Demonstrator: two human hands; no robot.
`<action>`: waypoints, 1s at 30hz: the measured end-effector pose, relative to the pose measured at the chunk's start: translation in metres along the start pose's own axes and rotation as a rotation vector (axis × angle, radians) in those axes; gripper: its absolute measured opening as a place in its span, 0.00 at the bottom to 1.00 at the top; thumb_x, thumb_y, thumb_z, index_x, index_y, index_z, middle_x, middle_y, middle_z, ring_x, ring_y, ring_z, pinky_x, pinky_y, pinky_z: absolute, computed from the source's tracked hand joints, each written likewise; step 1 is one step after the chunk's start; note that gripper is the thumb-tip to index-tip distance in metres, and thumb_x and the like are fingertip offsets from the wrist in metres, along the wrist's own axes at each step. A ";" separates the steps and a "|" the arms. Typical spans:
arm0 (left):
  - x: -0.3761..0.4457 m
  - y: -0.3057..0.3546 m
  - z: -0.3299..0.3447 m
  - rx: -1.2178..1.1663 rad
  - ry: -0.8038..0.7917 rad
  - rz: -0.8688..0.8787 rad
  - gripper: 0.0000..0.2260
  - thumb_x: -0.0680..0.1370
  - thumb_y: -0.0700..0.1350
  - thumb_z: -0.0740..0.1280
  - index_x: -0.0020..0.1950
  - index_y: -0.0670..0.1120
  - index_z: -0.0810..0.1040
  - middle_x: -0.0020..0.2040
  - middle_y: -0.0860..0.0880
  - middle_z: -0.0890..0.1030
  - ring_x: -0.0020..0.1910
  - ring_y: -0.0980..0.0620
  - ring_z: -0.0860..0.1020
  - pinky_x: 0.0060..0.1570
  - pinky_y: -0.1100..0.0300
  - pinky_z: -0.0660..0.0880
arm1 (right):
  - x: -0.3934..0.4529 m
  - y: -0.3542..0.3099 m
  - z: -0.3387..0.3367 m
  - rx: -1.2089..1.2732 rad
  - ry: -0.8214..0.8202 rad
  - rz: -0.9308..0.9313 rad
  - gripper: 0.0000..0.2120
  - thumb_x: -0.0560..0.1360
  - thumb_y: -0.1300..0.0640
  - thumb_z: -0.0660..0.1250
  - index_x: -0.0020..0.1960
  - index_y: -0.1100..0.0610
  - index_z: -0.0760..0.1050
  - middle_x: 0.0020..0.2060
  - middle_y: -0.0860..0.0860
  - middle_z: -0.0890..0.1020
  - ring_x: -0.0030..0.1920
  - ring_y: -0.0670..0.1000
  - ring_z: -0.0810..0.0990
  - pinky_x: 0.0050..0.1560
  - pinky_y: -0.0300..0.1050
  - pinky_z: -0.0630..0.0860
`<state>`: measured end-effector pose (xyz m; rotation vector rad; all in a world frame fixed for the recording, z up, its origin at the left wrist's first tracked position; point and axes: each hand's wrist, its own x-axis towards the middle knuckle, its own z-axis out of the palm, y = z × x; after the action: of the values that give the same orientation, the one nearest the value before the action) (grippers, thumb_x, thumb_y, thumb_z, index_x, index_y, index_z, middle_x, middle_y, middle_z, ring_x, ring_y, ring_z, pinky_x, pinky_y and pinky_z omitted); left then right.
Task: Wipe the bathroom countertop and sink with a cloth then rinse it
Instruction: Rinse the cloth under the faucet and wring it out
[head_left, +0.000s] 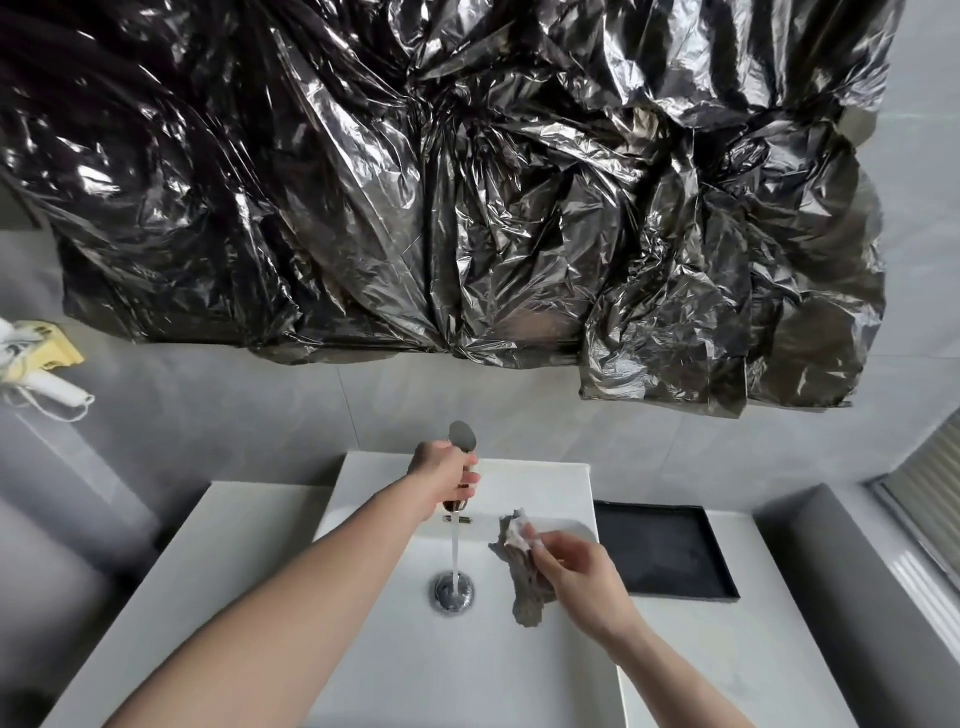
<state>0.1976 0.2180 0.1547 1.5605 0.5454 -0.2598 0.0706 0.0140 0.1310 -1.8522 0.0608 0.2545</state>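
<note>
my left hand (441, 475) grips the tap (462, 441); my right hand (576, 569) pinches the cloth (522, 577), hanging lengthwise just right of the stream (455, 551), so it goes left.

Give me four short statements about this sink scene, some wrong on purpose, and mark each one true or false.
1. Water runs from the chrome faucet into the metal drain. True.
2. The right hand grips the faucet. False: the left hand grips it.
3. The right hand holds a crumpled grey cloth over the white sink. True.
4. The flat black tray sits left of the sink. False: it sits on the right.
</note>
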 end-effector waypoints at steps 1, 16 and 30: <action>-0.007 -0.003 -0.002 0.042 -0.015 0.021 0.08 0.79 0.37 0.64 0.55 0.39 0.80 0.44 0.44 0.80 0.33 0.48 0.80 0.35 0.56 0.79 | 0.002 0.001 0.002 0.009 0.005 0.011 0.13 0.82 0.49 0.67 0.45 0.56 0.83 0.32 0.47 0.83 0.33 0.46 0.81 0.44 0.45 0.81; -0.139 -0.082 -0.026 0.380 -0.011 0.459 0.07 0.78 0.47 0.71 0.41 0.48 0.85 0.38 0.53 0.86 0.37 0.56 0.83 0.39 0.60 0.79 | -0.022 -0.010 0.020 -0.127 -0.070 -0.074 0.12 0.78 0.48 0.73 0.42 0.54 0.84 0.35 0.49 0.88 0.38 0.46 0.87 0.45 0.40 0.80; -0.162 -0.064 -0.046 1.000 0.142 0.749 0.09 0.75 0.56 0.63 0.49 0.57 0.82 0.47 0.62 0.82 0.44 0.58 0.79 0.46 0.60 0.77 | -0.043 -0.005 0.018 -0.286 -0.032 -0.108 0.04 0.74 0.46 0.77 0.43 0.45 0.85 0.39 0.38 0.87 0.38 0.40 0.85 0.43 0.39 0.79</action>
<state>0.0200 0.2335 0.1810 2.6395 -0.1537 0.2036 0.0269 0.0283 0.1396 -2.1271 -0.1030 0.2257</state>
